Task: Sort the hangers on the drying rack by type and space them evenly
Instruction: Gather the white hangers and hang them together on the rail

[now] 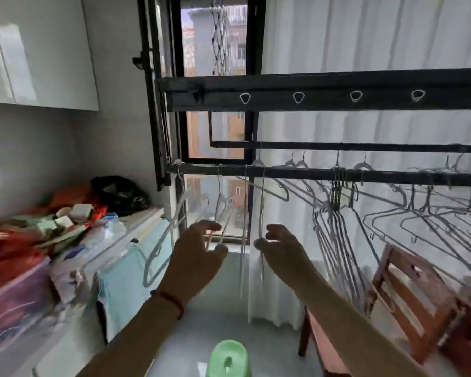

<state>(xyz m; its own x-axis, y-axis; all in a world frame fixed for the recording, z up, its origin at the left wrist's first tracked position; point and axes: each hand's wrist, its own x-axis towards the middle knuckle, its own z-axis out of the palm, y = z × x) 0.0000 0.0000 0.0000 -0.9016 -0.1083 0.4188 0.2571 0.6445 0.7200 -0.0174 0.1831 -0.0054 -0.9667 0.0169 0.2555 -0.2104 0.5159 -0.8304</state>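
I see the hangers strung along the lower rail (310, 174) of the dark drying rack, which runs from the window frame to the right edge of the view and is cut off there. At the left end hang a few white hangers (161, 240), thin and blurred against the bright window (215, 131), so I cannot count them with confidence. One hangs edge-on as a pale vertical line (261, 213), and my right hand (280, 248) has its thumb and fingers closed together around its lower part. My left hand (199, 257) is just beside the white hangers nearer the window, fingers spread apart and curled, and I cannot tell whether a fingertip touches a wire. A red band sits on that wrist.

Further right a tight bunch of grey wire hangers (335, 213) hangs pressed together, and beyond it more wire hangers (433, 221) fan out, overlapping so much that single ones are hard to separate. Some hooks rise from a second rail behind.

Above, a wide black beam (324, 99) carries a row of small white rings. A white curtain (365, 36) covers the background. A wooden chair (408, 300) is partly cut off at the lower right, a green stool (229, 357) at the bottom edge, and a blurred clutter of bags and cloth (38, 240) fills the left.
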